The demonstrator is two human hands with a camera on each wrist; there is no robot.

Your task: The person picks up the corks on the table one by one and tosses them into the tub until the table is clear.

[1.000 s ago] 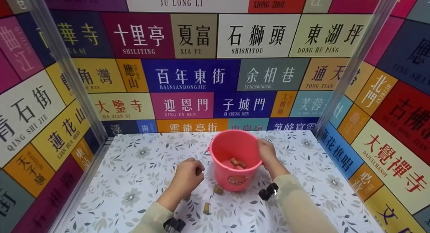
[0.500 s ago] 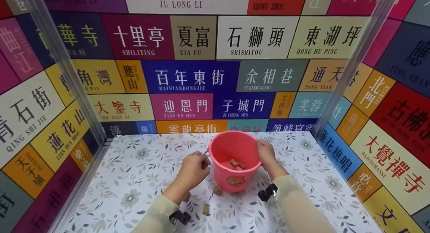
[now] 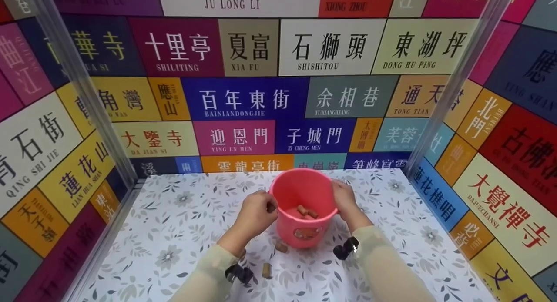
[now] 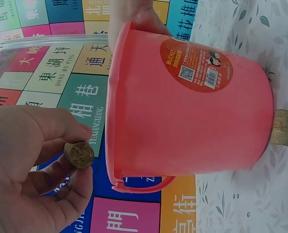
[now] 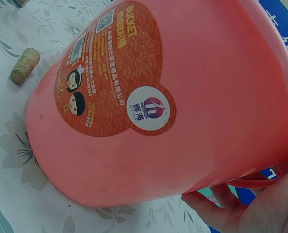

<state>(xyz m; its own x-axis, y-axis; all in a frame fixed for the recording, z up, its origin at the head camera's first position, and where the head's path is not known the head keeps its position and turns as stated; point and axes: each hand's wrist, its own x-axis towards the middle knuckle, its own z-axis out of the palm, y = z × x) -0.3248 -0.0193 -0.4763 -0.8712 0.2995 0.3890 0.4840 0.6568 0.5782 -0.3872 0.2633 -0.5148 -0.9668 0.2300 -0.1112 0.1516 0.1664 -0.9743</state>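
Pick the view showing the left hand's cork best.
The left wrist view: the cork is close up, round end plainly visible. The head view shows it small, mostly hidden by the left hand; the right wrist view misses it.

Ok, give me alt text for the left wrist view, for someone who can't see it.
The left hand pinches a cork beside a pink bucket with an orange label. The right hand partly shows behind the bucket, and another cork lies near its base on a leaf-patterned table.
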